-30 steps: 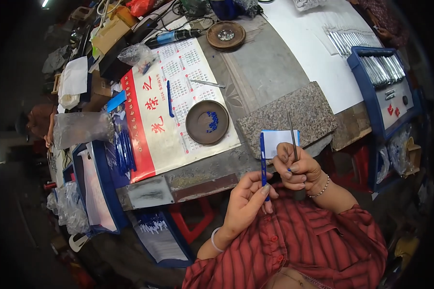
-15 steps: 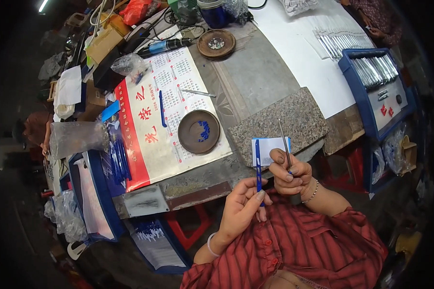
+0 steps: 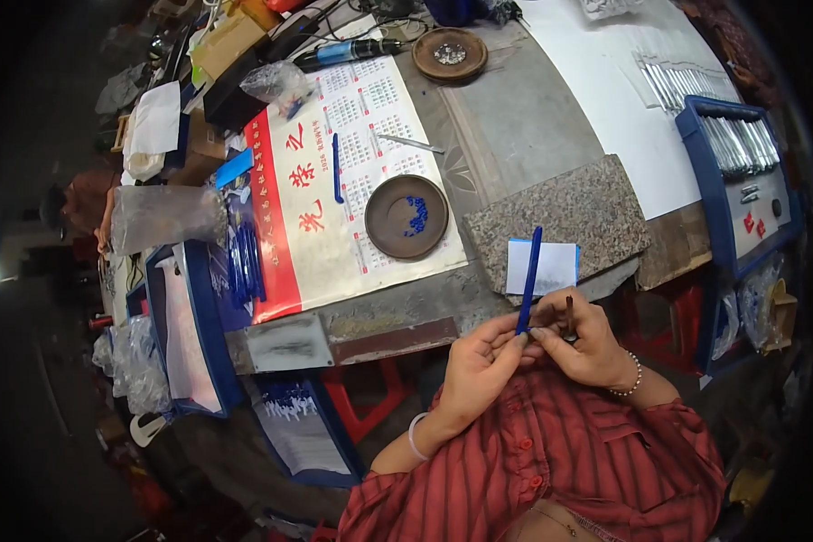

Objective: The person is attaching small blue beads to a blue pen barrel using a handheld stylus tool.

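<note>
My left hand (image 3: 483,361) pinches the lower end of a slim blue plastic stick (image 3: 531,275), which stands up tilted slightly right. Close against it, my right hand (image 3: 587,339) has thumb and fingers touching the stick's bottom end. A thin dark-tipped hand tool (image 3: 569,312) sticks up between the right fingers; most of it is hidden or foreshortened. Just beyond the hands, a small white pad with a blue edge (image 3: 551,266) lies on a speckled stone slab (image 3: 596,212). To the left is a round brown dish (image 3: 384,230) with small blue pieces (image 3: 415,215).
On the calendar sheet (image 3: 312,280) lie another blue stick (image 3: 337,167) and a thin metal tool (image 3: 411,143). Several blue sticks (image 3: 244,262) are at its left. A second brown dish (image 3: 425,68) stands farther back. Blue trays flank the table, one at right (image 3: 741,262).
My hands have come together at the stick's lower end. The stick has turned, its slotted side no longer showing. The right-hand tool has swung out of its upright pose. The view has shifted.
</note>
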Tool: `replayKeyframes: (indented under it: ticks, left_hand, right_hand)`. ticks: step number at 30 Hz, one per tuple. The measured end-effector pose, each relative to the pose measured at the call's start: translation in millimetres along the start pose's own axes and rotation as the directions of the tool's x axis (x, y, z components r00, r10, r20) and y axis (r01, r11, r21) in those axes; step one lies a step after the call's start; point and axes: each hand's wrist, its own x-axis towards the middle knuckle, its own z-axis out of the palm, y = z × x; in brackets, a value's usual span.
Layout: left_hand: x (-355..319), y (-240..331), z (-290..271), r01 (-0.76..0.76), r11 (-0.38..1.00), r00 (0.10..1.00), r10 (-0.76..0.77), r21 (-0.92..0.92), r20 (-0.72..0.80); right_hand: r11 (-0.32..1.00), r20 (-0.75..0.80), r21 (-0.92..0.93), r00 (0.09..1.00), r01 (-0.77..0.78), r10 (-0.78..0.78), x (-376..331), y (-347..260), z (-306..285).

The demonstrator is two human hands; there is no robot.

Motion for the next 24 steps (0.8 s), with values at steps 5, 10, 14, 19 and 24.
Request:
replayKeyframes:
  ticks: [5, 10, 14, 19, 24]
  left_hand:
    - [-0.2, -1.7, 3.2, -0.137, 0.981, 0.99, 0.138, 0.138, 0.002]
    - [1.2, -6.7, 1.4, -0.297, 0.817, 0.941, 0.338, 0.494, 0.007]
    - [0.9, -10.3, -0.2, -0.378, 0.494, 0.854, 0.513, 0.783, 0.088]
    - [4.6, -14.0, -1.7, -0.466, 0.248, 0.733, 0.646, 0.849, 0.213]
    - [-0.7, -13.3, -0.5, -0.466, 0.349, 0.775, 0.605, 0.813, 0.184]
  right_hand:
    - [0.999, -0.056, -0.039, 0.998, 0.01, -0.012, -1.1, 3.6, 5.9]
    - [0.997, -0.128, -0.073, 0.991, 0.019, -0.028, -2.3, 5.8, 12.3]
    - [0.957, -0.087, -0.261, 0.985, 0.125, -0.152, -2.5, -1.1, 13.3]
    - [0.915, -0.08, -0.386, 0.983, 0.12, -0.163, -6.4, -4.4, 17.2]
    - [0.993, -0.165, 0.011, 0.979, -0.117, 0.117, -7.0, -3.7, 14.4]
